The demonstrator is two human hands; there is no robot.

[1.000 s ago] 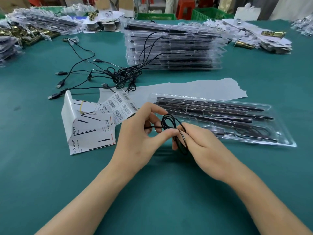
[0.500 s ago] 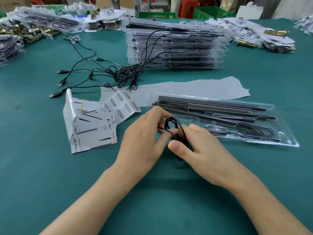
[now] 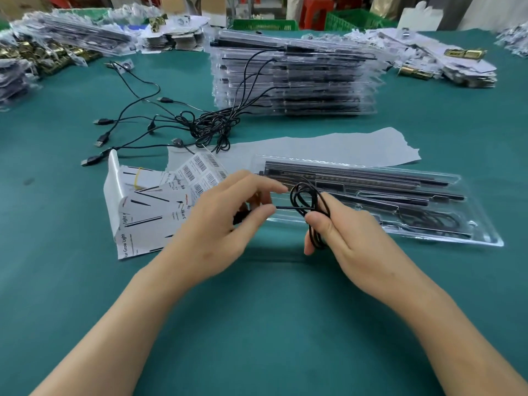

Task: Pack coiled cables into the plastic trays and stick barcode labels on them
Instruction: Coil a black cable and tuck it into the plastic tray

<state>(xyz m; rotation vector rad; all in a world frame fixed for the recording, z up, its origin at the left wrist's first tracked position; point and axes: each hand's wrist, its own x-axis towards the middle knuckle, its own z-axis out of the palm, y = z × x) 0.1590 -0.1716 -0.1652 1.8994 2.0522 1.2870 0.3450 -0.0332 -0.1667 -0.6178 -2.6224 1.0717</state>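
Black cable coil (image 3: 315, 238) gripped in curled right hand (image 3: 354, 241); left hand (image 3: 217, 224) pinches its straight end.

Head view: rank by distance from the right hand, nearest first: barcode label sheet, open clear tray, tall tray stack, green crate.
1. Open clear tray, directly beyond the right hand.
2. Barcode label sheet, left, past the left hand.
3. Tall tray stack, farther back, centre.
4. Green crate, at the very back.
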